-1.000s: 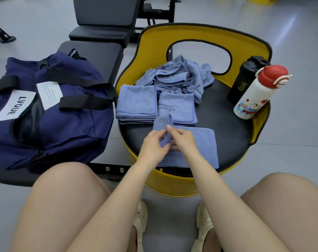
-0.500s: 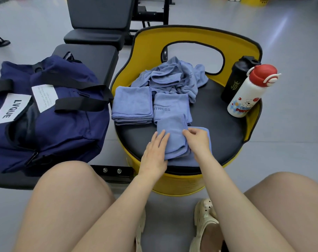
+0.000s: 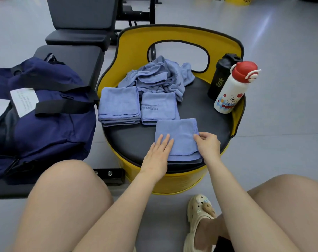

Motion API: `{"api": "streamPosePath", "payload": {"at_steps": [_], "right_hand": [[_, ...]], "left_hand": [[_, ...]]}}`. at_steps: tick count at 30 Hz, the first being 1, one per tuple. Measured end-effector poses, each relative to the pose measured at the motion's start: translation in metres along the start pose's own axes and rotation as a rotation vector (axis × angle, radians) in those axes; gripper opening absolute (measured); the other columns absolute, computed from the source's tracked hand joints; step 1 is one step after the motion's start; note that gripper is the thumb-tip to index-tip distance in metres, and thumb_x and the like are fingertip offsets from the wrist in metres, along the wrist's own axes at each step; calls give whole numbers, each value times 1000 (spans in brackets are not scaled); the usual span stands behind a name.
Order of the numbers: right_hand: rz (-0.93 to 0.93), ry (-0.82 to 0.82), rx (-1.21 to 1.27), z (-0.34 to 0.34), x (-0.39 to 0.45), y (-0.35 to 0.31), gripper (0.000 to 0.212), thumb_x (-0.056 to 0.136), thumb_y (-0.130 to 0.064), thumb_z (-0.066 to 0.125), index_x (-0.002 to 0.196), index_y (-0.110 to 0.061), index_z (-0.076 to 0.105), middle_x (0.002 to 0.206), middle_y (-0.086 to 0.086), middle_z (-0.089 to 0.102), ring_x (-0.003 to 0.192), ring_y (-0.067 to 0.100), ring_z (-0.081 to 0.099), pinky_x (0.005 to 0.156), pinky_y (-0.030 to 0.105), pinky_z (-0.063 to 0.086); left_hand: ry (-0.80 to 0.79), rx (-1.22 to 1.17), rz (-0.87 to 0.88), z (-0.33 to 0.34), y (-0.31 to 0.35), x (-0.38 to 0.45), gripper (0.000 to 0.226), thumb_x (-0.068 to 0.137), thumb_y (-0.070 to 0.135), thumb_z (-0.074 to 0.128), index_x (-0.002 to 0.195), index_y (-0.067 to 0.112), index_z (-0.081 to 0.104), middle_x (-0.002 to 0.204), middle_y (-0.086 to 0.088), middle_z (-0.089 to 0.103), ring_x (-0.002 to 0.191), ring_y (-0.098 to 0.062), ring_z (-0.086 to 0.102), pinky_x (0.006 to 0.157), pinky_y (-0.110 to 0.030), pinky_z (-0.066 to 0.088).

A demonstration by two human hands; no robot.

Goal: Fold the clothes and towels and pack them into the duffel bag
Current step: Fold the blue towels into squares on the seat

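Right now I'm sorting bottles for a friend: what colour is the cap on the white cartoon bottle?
Red, on the white bottle; head view.

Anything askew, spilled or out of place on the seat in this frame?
Only the crumpled blue clothes heaped at the back of the seat, still unfolded. The three folded towels lie flat, and both bottles stand upright.

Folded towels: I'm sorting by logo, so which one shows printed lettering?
The middle folded towel, behind the one under the hands; its top reads "FITNESS". The other two folded towels show plain tops.
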State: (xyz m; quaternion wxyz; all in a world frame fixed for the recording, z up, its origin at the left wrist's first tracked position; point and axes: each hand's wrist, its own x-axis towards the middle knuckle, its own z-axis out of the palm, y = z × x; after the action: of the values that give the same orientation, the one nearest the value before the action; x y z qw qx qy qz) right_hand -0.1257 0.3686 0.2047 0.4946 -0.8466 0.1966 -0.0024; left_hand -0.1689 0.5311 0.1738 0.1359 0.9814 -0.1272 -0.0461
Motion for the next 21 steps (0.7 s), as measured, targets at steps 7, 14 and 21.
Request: {"api": "streamPosePath", "payload": {"at_steps": [7,14,21], "right_hand": [[-88,66,-244,6,1,13,26,94,-20,54,118,-10,62,107,7,65,102,27,58,75,31,44],[-695,-88,-634,30,5,11,40,101,-13,39,139,-3,45,148,12,41,141,29,31,114,36,23],[-553,-287,-864,41,24,25,53,104,-39,17,153,-23,6,161,-3,-3,148,16,-8,118,33,-8]], "left_hand": [[-156,12,41,-8,-2,5,69,95,23,37,152,24,0,159,3,-12,145,-16,-16,118,-32,-4],[58,-144,-41,-15,1,22,50,103,26,23,152,15,15,160,3,9,147,-10,-1,116,-25,-1],[29,20,-110,4,-3,47,58,103,35,17,152,12,-2,159,-2,-9,146,-13,-10,119,-32,-2]]}}
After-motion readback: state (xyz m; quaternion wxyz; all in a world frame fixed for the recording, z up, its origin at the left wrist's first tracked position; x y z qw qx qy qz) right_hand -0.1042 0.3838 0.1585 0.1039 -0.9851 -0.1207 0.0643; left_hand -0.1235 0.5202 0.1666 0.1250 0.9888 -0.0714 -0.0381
